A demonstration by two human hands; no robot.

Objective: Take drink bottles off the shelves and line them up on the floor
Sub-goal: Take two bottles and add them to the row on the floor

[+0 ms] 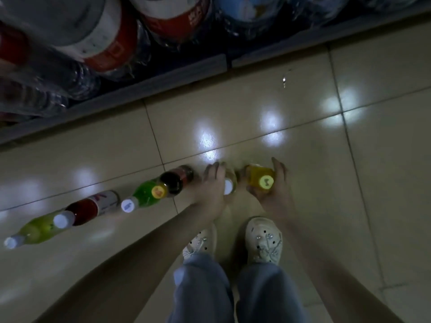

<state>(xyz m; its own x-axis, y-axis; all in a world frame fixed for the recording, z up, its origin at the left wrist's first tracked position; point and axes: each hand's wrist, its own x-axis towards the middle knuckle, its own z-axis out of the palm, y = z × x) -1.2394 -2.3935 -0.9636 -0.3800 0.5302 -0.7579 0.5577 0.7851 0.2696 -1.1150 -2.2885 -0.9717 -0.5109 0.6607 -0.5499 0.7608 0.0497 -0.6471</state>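
Left grip (213,186) curls round a white-capped bottle (229,186) and right grip (278,183) round a yellow bottle (258,177), both upright low by the floor (384,164), extending the row of bottles (86,209) rightward; the setting-down step seems in hand, and next calls for releasing both without tipping them.
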